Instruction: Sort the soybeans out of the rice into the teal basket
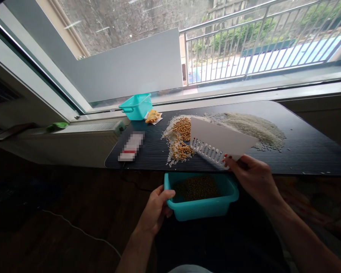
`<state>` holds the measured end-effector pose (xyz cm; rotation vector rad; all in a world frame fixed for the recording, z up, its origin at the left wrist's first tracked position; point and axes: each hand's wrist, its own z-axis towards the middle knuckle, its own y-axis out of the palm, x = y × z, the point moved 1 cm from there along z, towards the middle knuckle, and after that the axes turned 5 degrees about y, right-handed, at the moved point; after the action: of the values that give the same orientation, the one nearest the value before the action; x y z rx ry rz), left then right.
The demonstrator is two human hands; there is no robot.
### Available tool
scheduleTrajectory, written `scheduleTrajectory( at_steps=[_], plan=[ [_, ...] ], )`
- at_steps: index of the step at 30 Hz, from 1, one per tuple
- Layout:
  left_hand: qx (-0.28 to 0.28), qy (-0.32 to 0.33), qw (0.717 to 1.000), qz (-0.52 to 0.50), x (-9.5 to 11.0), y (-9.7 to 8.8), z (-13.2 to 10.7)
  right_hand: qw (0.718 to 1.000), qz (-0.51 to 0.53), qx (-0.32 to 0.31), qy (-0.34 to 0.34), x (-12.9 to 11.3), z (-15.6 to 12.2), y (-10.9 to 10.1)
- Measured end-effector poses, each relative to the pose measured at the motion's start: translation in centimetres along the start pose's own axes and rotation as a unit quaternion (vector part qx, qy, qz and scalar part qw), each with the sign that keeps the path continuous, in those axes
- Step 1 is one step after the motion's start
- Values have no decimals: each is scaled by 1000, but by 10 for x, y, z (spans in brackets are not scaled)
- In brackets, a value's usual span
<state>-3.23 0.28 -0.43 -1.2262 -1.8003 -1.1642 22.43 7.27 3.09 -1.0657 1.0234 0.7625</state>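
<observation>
My left hand (157,206) grips the left end of a teal plastic bin (200,208), thumb over the rim, just below the table's front edge. Small dark greenish-brown beans (200,187) cover the bin's bottom. Pinched by its right end in my right hand (251,172) is a white flat scraper (220,138) with a row of slots along its lower edge. It is tilted above the table, its left end beside a pile of yellow soybeans (182,129) mixed with white grains. Part of that pile is hidden behind the scraper.
A heap of white rice (252,129) spreads over the dark table (309,140) at the right. Another teal bin (138,106) stands at the back left, beside a crumpled yellow snack on paper (153,116). A blurred power strip (132,146) lies at the left; a white cable (76,227) crosses the floor.
</observation>
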Motion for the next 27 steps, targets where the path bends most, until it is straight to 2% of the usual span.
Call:
scheduleTrajectory(
  at_steps=[3, 8, 12, 20, 27],
  plan=[
    [-4, -1, 1000, -1, -1, 0, 0, 1000, -11, 20, -3, 0, -1, -2],
    [-3, -3, 1000, 2, 0, 1, 0, 999, -32, 6, -11, 2, 1, -1],
    [-5, -2, 1000, -2, -1, 0, 0, 993, -112, 27, -17, 4, 3, -4],
    [-5, 0, 1000, 4, -3, 0, 1, 980, -177, 90, -18, 19, 14, -34],
    [-9, -8, 1000, 6, -4, 0, 1, 966, -223, 130, 18, 29, 29, -58]
  ],
)
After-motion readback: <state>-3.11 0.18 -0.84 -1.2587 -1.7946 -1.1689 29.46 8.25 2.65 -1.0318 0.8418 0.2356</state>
